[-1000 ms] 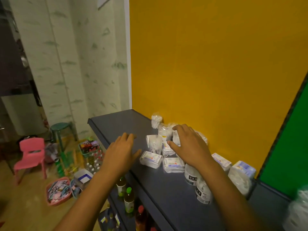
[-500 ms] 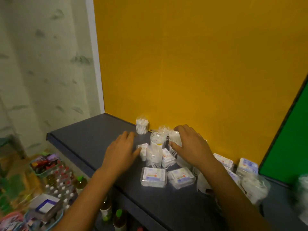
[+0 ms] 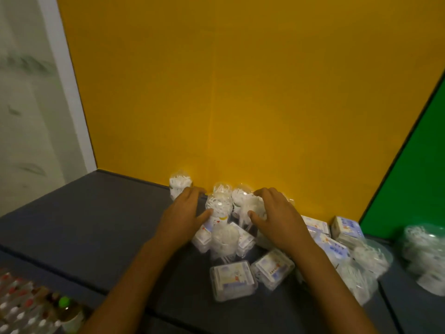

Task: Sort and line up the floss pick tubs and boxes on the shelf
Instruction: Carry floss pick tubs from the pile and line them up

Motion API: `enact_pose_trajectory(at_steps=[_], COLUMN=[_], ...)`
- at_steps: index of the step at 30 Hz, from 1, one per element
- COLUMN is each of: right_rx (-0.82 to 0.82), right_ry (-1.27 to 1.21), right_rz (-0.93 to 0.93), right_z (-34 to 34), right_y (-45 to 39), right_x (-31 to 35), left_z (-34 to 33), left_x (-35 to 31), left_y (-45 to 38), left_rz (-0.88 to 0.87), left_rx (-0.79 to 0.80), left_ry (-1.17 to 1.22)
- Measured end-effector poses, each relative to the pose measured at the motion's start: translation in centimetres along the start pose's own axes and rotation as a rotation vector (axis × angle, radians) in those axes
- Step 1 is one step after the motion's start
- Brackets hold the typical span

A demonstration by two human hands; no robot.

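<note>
2 bare forearms, no sleeves; left hand (image 3: 183, 214) & right hand (image 3: 277, 214) w/o gloves, rings.

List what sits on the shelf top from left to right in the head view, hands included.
Lone tub by the wall → left hand → tub against its thumb → right hand → box near the green panel → blurred tubs at the right edge.

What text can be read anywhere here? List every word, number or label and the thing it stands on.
None can be read.
Front flat boxes and: blue and red printed labels, too blurred.
Right boxes: blue print, too blurred.
Tub by the left hand: small coloured marks, unreadable.
Tub under the right hand: no print visible.
</note>
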State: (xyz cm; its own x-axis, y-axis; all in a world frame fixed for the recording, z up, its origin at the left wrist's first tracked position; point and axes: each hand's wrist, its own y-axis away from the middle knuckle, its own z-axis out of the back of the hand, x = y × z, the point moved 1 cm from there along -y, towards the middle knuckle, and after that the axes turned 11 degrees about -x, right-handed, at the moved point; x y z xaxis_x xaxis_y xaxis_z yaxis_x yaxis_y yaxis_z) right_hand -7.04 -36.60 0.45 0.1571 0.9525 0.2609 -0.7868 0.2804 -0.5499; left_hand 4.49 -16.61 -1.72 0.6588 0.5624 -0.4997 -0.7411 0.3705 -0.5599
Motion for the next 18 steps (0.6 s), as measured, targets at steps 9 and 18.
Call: enact_pose_trajectory(at_steps=[9,18], right_rx=[-0.136,-0.226], right_ry=[-0.108,-0.132], right_rz=[-0.085,-0.065], right_z=[-2.1,-2.7], right_y=[-1.1,-1.4], right_x=[-0.8,-0.9], left_z=[-4.0,-4.8], left_x=[2.4,3.7], left_y=[-2.2,-2.2], left_rz=[0.087,0.089], left_rx=[0.105,0.174], left_ry=[0.378,0.461])
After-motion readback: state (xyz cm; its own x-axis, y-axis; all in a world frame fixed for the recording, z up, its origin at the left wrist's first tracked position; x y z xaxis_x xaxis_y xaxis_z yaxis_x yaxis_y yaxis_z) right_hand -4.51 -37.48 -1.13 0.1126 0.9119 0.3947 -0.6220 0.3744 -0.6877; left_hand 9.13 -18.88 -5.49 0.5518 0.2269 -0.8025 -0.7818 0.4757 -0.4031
